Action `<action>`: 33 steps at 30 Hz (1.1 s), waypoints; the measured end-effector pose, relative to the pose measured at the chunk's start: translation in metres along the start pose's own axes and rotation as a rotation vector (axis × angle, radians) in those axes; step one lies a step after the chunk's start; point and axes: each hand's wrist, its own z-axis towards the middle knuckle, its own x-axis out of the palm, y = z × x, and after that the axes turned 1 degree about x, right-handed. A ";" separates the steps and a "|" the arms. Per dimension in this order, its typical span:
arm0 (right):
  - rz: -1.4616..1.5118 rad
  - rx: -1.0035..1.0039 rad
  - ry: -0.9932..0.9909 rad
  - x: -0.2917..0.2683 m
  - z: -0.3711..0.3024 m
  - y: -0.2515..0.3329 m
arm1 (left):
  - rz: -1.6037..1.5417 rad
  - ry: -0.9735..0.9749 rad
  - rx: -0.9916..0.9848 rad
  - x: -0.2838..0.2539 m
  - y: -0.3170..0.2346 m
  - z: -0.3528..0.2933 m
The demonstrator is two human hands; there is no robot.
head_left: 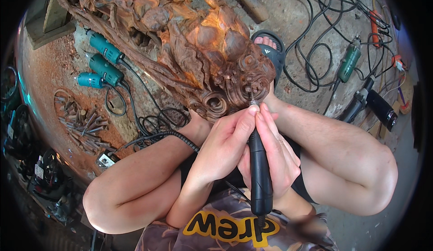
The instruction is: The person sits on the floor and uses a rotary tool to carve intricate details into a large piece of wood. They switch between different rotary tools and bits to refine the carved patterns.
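A large reddish-brown wood carving (176,48), full of curls and rounded knobs, lies between my feet and stretches to the upper left. Both my hands are closed around a black rotary carving tool (260,174) with a thin metal tip. My left hand (225,136) grips it from the left, its thumb near the tool's front end. On the other side, my right hand (277,156) wraps the body, fingertips close to the tip. The tip meets the carved curls at the near end; whether it touches the wood is too small to tell.
Several teal power tools (104,48) lie left of the carving, their black cords running toward my leg. Loose carving bits (83,124) are heaped on the dusty floor. At right are a green die grinder (349,61), tangled cables (311,48) and a dark phone (382,110). A metal pipe (246,0) lies beyond.
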 end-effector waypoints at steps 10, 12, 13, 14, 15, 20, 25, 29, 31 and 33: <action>0.061 -0.009 0.034 -0.007 -0.006 -0.002 | 0.158 0.017 0.075 -0.005 0.003 -0.002; 0.068 -0.014 0.035 -0.007 -0.006 -0.003 | 0.176 0.018 0.067 -0.006 0.003 -0.002; 0.073 -0.012 0.043 -0.007 -0.007 -0.003 | 0.181 0.018 0.065 -0.007 0.003 -0.002; 0.079 -0.009 0.039 -0.008 -0.007 -0.004 | 0.177 0.019 0.068 -0.006 0.003 -0.002; 0.077 -0.011 0.050 -0.008 -0.007 -0.004 | 0.181 0.014 0.070 -0.006 0.003 -0.002; 0.090 0.008 0.091 -0.015 -0.009 -0.006 | 0.195 0.036 0.057 -0.006 0.001 -0.003; 0.321 0.062 0.133 -0.038 -0.009 -0.017 | 0.315 0.171 0.036 -0.006 -0.006 -0.002; 0.623 0.245 0.142 -0.052 -0.011 -0.032 | 0.372 -0.011 0.056 0.005 -0.002 -0.003; 0.673 0.265 0.130 -0.052 -0.013 -0.039 | 0.454 -0.094 0.141 0.010 0.003 -0.003; 0.702 0.260 0.134 -0.050 -0.015 -0.044 | 0.513 -0.180 0.211 0.015 0.010 -0.004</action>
